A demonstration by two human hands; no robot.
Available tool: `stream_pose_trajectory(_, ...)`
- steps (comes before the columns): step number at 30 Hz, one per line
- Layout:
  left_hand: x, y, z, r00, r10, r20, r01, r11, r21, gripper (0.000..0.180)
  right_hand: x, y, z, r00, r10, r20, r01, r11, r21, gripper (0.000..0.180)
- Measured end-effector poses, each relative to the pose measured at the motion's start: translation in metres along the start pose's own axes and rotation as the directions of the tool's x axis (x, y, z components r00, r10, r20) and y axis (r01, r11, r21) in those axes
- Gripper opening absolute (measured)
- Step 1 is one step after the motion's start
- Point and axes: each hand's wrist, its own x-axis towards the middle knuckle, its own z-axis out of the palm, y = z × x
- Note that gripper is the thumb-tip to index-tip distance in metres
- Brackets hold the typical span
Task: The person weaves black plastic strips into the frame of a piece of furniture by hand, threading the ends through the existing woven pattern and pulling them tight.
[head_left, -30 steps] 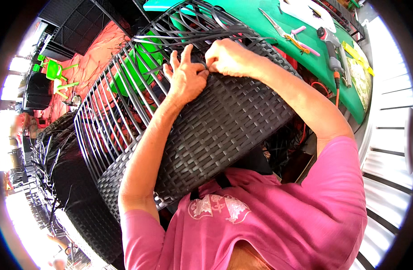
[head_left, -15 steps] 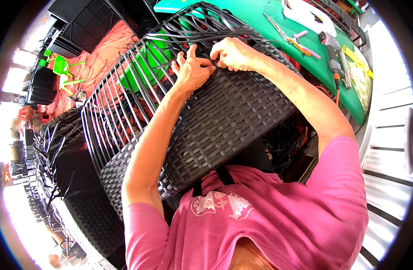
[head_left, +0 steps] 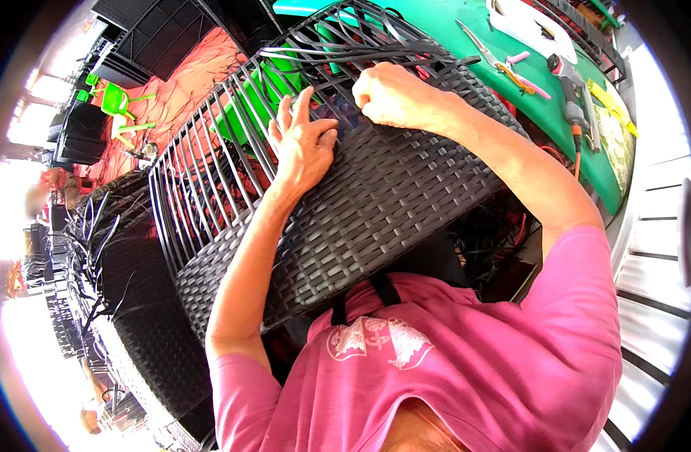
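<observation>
A black wicker panel [head_left: 383, 200] slants across in front of me, tightly woven on its near part. Bare black strips [head_left: 202, 135] run on from the weave at the far left. My left hand [head_left: 304, 143] is over the edge of the weave, three fingers stretched and spread, the thumb and forefinger pointing right. No strip shows in it. Just to its right, my right hand [head_left: 394, 96] is closed in a fist at the same edge; whatever its fingers grip is hidden. Beyond both hands, a bundle of loose black strips [head_left: 360, 53] crosses the panel.
On the green surface [head_left: 541, 120] at the right lie scissors [head_left: 485, 53], a power tool [head_left: 568, 90] with an orange cord, and a white tray [head_left: 530, 22]. A green chair [head_left: 116, 102] stands at the far left. A dark woven piece [head_left: 146, 301] rises beside my left arm.
My left hand has drawn back, down and left, away from the right hand. The right hand stays closed near the weave's edge. The whole view has shifted slightly.
</observation>
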Motion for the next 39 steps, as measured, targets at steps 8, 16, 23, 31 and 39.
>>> stream_pose_trajectory(8,0.025,0.000,0.014,0.973,-0.134,0.189,0.152,0.985,-0.084,0.015,0.006,-0.010,0.012,0.979,0.173,0.107,-0.175,0.984,0.011,0.013)
stream_pose_trajectory(16,0.013,0.007,-0.044,0.982,-0.148,0.121,0.188,0.866,-0.464,0.010,0.008,-0.010,0.024,0.943,0.220,0.251,-0.334,0.607,0.721,0.016)
stream_pose_trajectory(23,-0.028,-0.026,-0.015,0.993,-0.092,0.077,0.086,0.993,0.077,0.016,0.022,-0.022,0.046,1.000,0.009,-0.003,-0.008,0.983,0.185,0.010)
stream_pose_trajectory(31,-0.015,-0.031,-0.019,0.935,-0.235,0.265,0.280,0.948,-0.149,0.024,0.026,-0.038,0.031,0.982,0.166,0.095,-0.188,0.923,0.335,0.009)
stream_pose_trajectory(39,-0.015,-0.016,-0.016,0.931,-0.302,0.205,0.293,0.953,0.075,0.023,0.019,-0.034,0.032,0.997,0.070,-0.031,-0.066,0.992,0.103,0.008)
